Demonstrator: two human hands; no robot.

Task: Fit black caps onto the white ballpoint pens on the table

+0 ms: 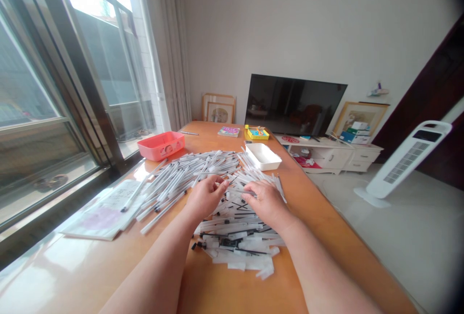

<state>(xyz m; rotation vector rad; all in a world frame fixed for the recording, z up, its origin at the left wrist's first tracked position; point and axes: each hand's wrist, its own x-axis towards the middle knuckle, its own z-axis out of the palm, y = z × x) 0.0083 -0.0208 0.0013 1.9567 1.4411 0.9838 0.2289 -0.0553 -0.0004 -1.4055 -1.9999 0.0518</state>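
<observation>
My left hand (207, 197) is closed in a pinch over the heap, thumb against fingers; a small dark tip shows near them, too small to name. Facing it, my right hand (266, 203) has thumb and fingers closed on what looks like a pale pen barrel (238, 191). Below and between the hands spread loose black refills, small black caps (199, 245) and translucent plastic sleeves (241, 262). To the left lies a big pile of white pens (177, 178) with black ends. More pale barrels (253, 174) lie beyond my right hand.
A pink basket (161, 146) stands at the left edge, a white tray (264, 156) beyond my right hand. A booklet (105, 210) with a pen on it lies left. Farther back are a colourful book (228, 132) and a yellow box (257, 133). A tower fan (406, 164) stands right.
</observation>
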